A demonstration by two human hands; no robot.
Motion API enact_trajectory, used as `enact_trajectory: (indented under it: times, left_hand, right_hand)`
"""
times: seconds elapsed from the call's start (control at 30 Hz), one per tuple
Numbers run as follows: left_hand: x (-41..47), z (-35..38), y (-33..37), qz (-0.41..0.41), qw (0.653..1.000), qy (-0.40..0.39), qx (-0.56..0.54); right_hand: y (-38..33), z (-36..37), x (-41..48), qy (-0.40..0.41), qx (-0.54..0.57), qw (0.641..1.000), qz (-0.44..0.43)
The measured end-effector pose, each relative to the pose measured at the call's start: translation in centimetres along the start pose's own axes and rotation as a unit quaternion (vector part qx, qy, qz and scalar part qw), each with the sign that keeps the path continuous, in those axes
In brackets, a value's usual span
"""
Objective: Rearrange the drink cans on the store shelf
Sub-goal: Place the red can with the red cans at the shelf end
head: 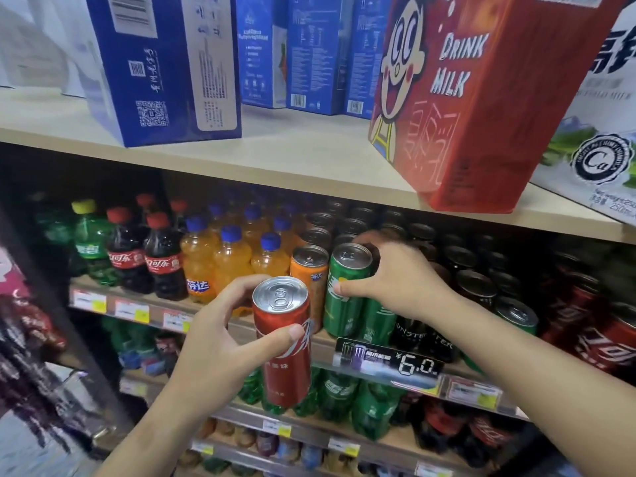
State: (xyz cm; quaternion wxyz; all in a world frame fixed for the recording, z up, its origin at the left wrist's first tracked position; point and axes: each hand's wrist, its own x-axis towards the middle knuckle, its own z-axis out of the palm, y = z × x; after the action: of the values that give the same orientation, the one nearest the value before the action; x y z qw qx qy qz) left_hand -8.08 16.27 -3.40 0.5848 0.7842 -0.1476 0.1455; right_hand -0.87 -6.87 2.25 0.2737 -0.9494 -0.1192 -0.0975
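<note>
My left hand (pixel 220 342) grips the red can (pixel 284 342) off the shelf (pixel 323 342); my right hand (pixel 395 284) clasps the green can (pixel 344 290) at its front edge; a careless tug could topple the orange can (pixel 309 280) beside it.

Above the right hand's fingertips (pixel 358 239), a pale wooden upper shelf (pixel 275 146) loaded with blue cartons (pixel 165 67), a red milk carton (pixel 481 98) and a white carton (pixel 599 146) at the far right. At finger level, the drinks shelf (pixel 241 327) with price tags along its front edge: a green bottle (pixel 91 242), cola bottles (pixel 144 259) and orange soda bottles (pixel 220 263) left of the fingers, an orange can (pixel 309 280) just beside the left hand's fingers (pixel 241 287), a green can (pixel 344 290) under the right thumb, dark cans (pixel 475 287) and red cans (pixel 592 325) to the right.
</note>
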Motion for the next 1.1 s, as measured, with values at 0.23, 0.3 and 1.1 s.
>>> enact_trajectory:
  times: [0.23, 0.3, 1.1]
  left_hand:
    - [-0.2, 0.4, -0.3, -0.003, 1.000, -0.016, 0.001]
    - [-0.4, 0.4, -0.4, -0.007, 1.000, -0.019, 0.004]
    - [1.8, 7.8, 2.6, 0.045, 0.994, -0.100, 0.002]
  right_hand:
    - [0.5, 1.2, 0.1, -0.003, -0.088, 0.996, -0.004]
    - [0.7, 1.3, 0.1, 0.002, -0.108, 0.994, -0.007]
    - [6.3, -4.4, -9.1, 0.197, -0.027, 0.980, -0.002]
